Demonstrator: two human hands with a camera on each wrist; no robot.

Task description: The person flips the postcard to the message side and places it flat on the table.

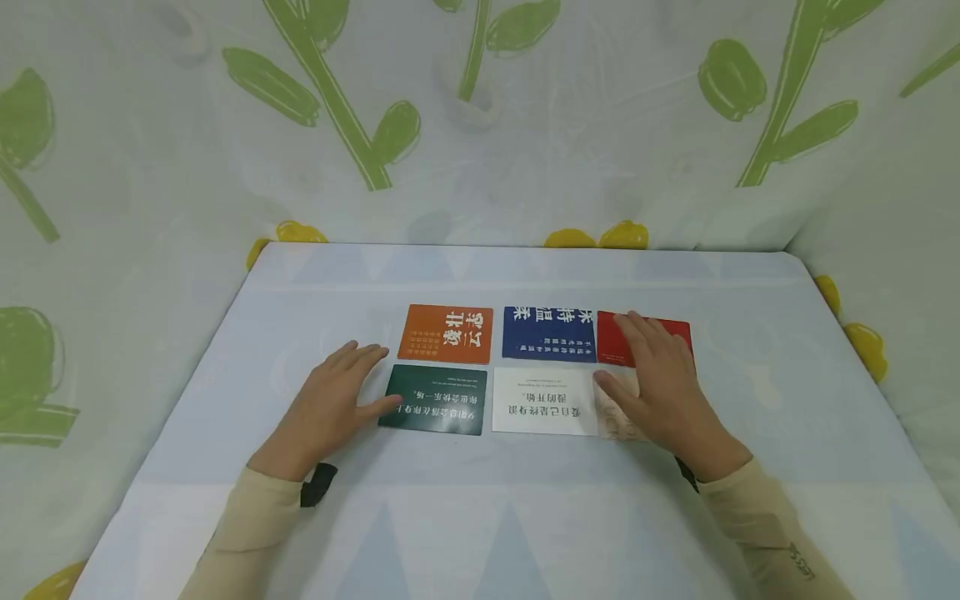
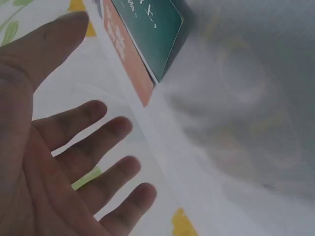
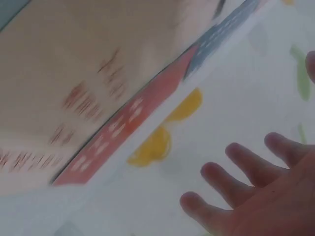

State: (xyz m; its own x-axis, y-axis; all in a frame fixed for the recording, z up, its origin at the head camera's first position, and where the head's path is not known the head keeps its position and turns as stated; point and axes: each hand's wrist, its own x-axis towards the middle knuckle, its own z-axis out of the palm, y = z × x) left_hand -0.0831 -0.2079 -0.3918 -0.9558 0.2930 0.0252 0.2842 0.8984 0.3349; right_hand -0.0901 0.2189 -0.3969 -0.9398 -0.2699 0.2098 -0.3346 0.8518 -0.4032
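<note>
- Upper row on the bench (image 1: 480, 475), ctr of head pic, from left: orange card (image 1: 431, 335), blue card (image 1: 550, 335), red card (image 1: 611, 345).
- Lower row, same order: green card (image 1: 438, 400), white card (image 1: 545, 402), beige card (image 1: 611, 423). All six lie flat, w/ a narrow gap btwn the left pair & the other four.
- L hand (image 1: 326, 408), left of ctr: its grip holds nothing, fingers are extended & thumb is apart from them. In head pic the thumb tip comes over left edge of green card; in L wrist pic the hand is seen apart from it.
- R hand (image 1: 663, 398), right of ctr: it is over red card & beige card, hiding part of both. Its grip also holds nothing, fingers are spread. If it touches them, I cannot tell.
- Beige sleeves (image 1: 243, 521) enter at bottom left & bottom right.
- Upper part of pic: pale cloth (image 1: 600, 150) w/ green leaf prints.
</note>
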